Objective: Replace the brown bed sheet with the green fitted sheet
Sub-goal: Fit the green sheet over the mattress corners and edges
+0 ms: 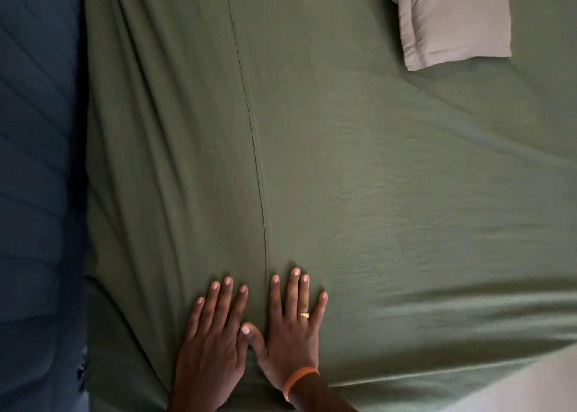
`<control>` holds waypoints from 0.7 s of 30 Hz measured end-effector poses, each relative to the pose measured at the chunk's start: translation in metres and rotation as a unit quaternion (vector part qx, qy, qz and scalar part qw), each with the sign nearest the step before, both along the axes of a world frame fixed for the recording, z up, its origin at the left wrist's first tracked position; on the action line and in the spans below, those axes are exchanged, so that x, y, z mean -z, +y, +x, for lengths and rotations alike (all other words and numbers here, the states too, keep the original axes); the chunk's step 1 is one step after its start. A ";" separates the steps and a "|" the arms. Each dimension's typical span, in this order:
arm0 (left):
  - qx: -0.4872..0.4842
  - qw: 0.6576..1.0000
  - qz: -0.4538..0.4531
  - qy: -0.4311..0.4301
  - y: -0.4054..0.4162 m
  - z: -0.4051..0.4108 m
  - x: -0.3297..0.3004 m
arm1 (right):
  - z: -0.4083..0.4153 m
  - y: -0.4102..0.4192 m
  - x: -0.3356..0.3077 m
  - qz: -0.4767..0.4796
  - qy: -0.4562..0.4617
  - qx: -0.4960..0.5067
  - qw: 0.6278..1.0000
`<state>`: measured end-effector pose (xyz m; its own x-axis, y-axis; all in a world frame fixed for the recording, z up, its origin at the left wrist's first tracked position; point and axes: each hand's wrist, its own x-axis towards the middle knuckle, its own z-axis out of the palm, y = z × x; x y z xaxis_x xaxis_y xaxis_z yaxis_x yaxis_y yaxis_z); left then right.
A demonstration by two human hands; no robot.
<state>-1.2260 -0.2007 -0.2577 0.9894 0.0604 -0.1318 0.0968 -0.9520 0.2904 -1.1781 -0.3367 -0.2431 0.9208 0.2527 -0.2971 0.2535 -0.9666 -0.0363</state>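
Left hand (215, 333) and right hand (292, 324) flat, side by side, fingers straight and spread wide, palms down on the green fitted sheet (343, 177); nothing gripped by either. Thumbs touching or nearly so over a long seam (249, 124) running away from the hands up the bed. Gold ring (304, 315) on a right finger, orange band (298, 379) at the right wrist.

Sheet already spread over the whole visible top of the bed, near edge pulled down over the side just beside the wrists. Soft folds to the left of the seam, shallow ripples and a couple of longer creases to the right and near the lower edge. Judged from that: fitting mostly done, smoothing in hand, wrinkles on both sides still to be pressed out.

Brown bed sheet nowhere in view; presumably off the bed, though not possible to tell where. Corners of the mattress out of frame, so not possible to say whether tucked.

Beige pillow (452, 18) at the far right, lying on the green. Dark blue quilted surface (37, 161) along the left edge of the bed. Pale floor (530, 393) at lower right.
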 end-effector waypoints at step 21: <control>0.159 0.985 -0.060 -0.029 -0.101 0.024 -0.030 | -0.003 -0.151 -0.024 0.169 -0.048 -0.057 0.983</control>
<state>-1.2020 -0.3019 -0.2277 0.9622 -0.2654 -0.0611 -0.2202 -0.8902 0.3989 -1.1807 -0.4881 -0.2192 0.9007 0.4248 -0.0910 0.3774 -0.8689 -0.3202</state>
